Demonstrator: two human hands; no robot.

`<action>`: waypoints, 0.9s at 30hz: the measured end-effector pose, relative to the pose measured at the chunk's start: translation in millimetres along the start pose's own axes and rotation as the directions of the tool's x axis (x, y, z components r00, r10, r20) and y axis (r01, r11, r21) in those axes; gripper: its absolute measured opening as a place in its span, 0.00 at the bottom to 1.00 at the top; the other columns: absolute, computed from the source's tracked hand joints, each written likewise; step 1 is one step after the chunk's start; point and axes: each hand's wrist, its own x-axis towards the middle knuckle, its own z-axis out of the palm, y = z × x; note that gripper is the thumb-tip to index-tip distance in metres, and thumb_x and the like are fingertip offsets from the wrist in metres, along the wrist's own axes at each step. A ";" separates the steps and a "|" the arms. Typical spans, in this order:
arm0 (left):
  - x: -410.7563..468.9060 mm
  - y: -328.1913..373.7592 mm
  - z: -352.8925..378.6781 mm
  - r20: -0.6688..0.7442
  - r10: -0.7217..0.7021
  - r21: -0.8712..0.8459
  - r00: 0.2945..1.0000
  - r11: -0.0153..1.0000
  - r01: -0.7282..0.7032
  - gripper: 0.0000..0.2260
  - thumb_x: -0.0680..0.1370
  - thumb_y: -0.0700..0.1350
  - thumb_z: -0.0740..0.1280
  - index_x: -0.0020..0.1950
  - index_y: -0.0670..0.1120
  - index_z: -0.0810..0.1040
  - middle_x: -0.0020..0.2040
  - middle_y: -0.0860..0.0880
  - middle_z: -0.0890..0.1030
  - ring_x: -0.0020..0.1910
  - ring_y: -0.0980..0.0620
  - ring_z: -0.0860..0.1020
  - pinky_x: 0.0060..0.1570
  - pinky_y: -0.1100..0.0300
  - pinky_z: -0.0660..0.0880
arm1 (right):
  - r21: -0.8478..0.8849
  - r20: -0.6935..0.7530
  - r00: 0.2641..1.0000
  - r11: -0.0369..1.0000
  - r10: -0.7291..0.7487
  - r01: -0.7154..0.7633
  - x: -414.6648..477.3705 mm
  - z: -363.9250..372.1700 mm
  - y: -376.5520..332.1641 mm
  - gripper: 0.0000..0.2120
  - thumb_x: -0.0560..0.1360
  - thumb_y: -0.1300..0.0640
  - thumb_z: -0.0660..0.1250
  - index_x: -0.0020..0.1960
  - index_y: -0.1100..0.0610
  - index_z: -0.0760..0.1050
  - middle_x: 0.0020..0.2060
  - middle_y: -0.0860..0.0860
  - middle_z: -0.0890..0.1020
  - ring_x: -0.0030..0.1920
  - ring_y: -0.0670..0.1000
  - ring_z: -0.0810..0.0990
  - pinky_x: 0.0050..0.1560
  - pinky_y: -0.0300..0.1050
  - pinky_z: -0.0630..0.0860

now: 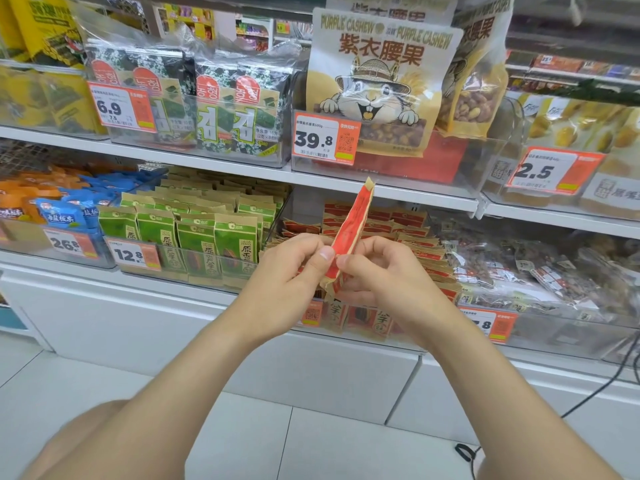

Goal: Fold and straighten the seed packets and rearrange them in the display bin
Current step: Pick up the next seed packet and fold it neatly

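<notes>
Head view: both hands, left hand [291, 268] and right hand [377, 271], pinch a red packet [349, 233] edge-on, just before the bin [381, 327] of red packets.

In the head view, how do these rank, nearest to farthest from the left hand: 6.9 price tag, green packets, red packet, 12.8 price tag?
1. red packet, pinched by the left hand.
2. green packets, just to its left.
3. 12.8 price tag, farther left, same shelf.
4. 6.9 price tag, upper shelf, left.
</notes>
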 end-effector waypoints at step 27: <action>-0.1 10.5 -15.6 0.086 -0.034 -0.112 0.996 0.993 0.043 0.17 0.88 0.41 0.62 0.76 0.54 0.78 0.63 0.58 0.85 0.65 0.57 0.82 0.65 0.56 0.80 | -0.129 -0.318 0.915 0.968 -0.247 0.217 5.5 -11.9 9.9 0.30 0.83 0.39 0.68 0.78 0.34 0.57 0.50 0.52 0.88 0.47 0.54 0.89 0.47 0.56 0.88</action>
